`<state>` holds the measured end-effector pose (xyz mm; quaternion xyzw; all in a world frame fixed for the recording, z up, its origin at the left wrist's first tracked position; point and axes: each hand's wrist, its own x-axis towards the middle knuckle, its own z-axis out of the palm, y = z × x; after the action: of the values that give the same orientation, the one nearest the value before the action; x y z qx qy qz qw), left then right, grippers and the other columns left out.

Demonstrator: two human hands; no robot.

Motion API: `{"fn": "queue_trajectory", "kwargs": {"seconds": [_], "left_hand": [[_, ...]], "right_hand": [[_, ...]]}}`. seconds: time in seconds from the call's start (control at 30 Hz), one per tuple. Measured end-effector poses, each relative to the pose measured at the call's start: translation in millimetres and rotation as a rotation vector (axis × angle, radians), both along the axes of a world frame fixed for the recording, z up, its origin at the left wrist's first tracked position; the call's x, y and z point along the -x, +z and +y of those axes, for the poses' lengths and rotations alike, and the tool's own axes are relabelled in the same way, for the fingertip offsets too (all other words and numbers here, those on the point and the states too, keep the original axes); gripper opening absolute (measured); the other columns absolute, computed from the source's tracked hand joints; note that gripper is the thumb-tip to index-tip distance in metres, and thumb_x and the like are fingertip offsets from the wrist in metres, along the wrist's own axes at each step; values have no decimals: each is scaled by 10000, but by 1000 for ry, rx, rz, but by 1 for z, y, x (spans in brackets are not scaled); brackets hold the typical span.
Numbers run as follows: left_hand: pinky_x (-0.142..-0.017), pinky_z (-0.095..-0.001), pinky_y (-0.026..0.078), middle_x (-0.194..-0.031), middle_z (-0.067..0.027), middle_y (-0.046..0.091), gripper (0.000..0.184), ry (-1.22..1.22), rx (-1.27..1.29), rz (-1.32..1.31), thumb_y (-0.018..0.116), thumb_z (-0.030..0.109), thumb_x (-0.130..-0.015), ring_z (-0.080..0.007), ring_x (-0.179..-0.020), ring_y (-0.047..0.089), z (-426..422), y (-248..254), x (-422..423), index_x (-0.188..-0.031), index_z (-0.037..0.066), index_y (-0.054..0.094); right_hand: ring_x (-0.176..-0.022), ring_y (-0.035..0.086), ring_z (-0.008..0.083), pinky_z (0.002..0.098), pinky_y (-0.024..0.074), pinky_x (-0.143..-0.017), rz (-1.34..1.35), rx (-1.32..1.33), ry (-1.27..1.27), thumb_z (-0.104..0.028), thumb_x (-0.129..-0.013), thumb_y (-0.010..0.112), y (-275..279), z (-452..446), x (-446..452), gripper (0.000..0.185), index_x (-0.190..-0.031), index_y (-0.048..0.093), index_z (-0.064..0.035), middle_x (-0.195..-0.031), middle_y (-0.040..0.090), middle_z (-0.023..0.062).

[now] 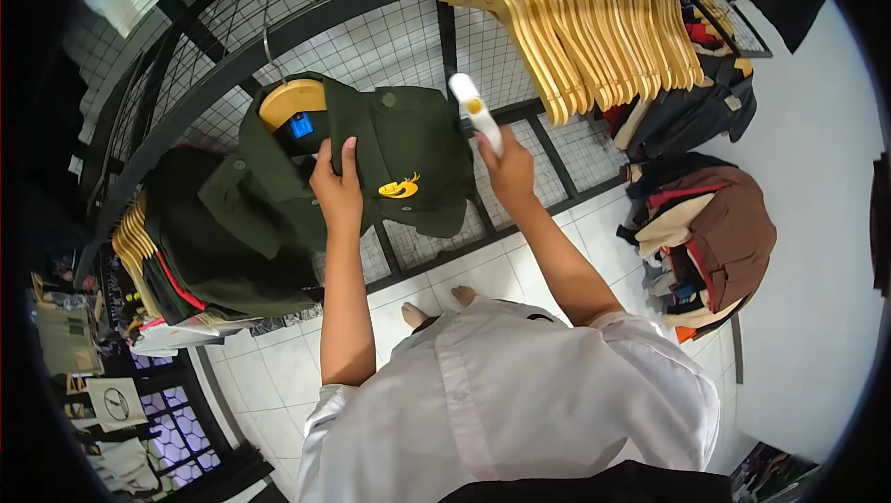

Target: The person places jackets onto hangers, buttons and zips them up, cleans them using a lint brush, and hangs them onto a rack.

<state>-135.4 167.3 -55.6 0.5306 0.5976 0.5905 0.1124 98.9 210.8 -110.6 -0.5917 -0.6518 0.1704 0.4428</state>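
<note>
A dark green jacket point(422, 136) with a yellow embroidered emblem point(399, 187) hangs from a wooden hanger point(293, 104) on the black rack. A blue label point(301, 124) shows inside its collar. My left hand point(338, 189) grips the front edge of the jacket near the collar, thumb up and fingers partly hidden by the cloth. To the right of the jacket, my right hand point(509, 169) is closed around a slim white handheld device point(475, 111) with a round yellow spot. The device is held upright, and what kind it is I cannot tell.
Many bare wooden hangers point(594, 39) hang at the upper right of the black rack point(325, 25). More dark clothes point(218, 234) crowd the left side. A heap of garments point(724, 234) stands at right on the white tiled floor point(483, 271), beside a pale wall point(826, 252).
</note>
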Motion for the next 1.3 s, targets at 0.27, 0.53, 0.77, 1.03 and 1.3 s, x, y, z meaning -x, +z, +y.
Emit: {"fn": "queue_trajectory", "kwargs": {"seconds": [0.27, 0.53, 0.77, 1.03, 1.3], "left_hand": [[-788, -252, 453, -958, -121, 669, 304, -102, 84, -74, 600, 192, -920, -116, -869, 582, -5, -1, 7, -1097, -54, 581], [-685, -309, 471, -825, -204, 642, 286, -147, 5, -37, 624, 219, -895, -281, -713, 618, -1, -5, 14, -996, -46, 584], [-709, -323, 477, -871, -223, 645, 326, -127, 27, -7, 637, 245, -883, -349, -791, 633, 1, -15, 20, -1009, -51, 586], [-697, -326, 472, -884, -207, 641, 267, -178, 68, 27, 616, 234, -895, -341, -774, 617, 0, -4, 19, -993, -14, 603], [-793, -258, 439, -894, -126, 621, 171, 246, -242, -136, 476, 132, -957, -138, -847, 577, -32, -52, 24, -987, 0, 579]], "right_hand": [[-543, 596, 307, 394, 463, -476, -561, -167, 646, -401, -812, 674, -59, -17, -12, 349, -797, 556, -72, -561, 552, 111], [-634, 644, 319, 407, 515, -561, -680, 33, 686, -478, -865, 566, -32, -15, -1, 448, -939, 573, -37, -667, 618, 147], [-717, 641, 367, 443, 522, -635, -569, -77, 916, -291, -890, 558, -50, -40, 15, 276, -1013, 575, -45, -776, 642, 175], [-640, 641, 332, 435, 523, -569, -589, 5, 982, -253, -887, 561, -90, -53, 16, 248, -1038, 567, -56, -758, 638, 154], [-552, 616, 325, 414, 495, -481, -773, -24, 933, -271, -866, 602, -108, -60, -5, 262, -990, 559, -44, -591, 586, 144]]}}
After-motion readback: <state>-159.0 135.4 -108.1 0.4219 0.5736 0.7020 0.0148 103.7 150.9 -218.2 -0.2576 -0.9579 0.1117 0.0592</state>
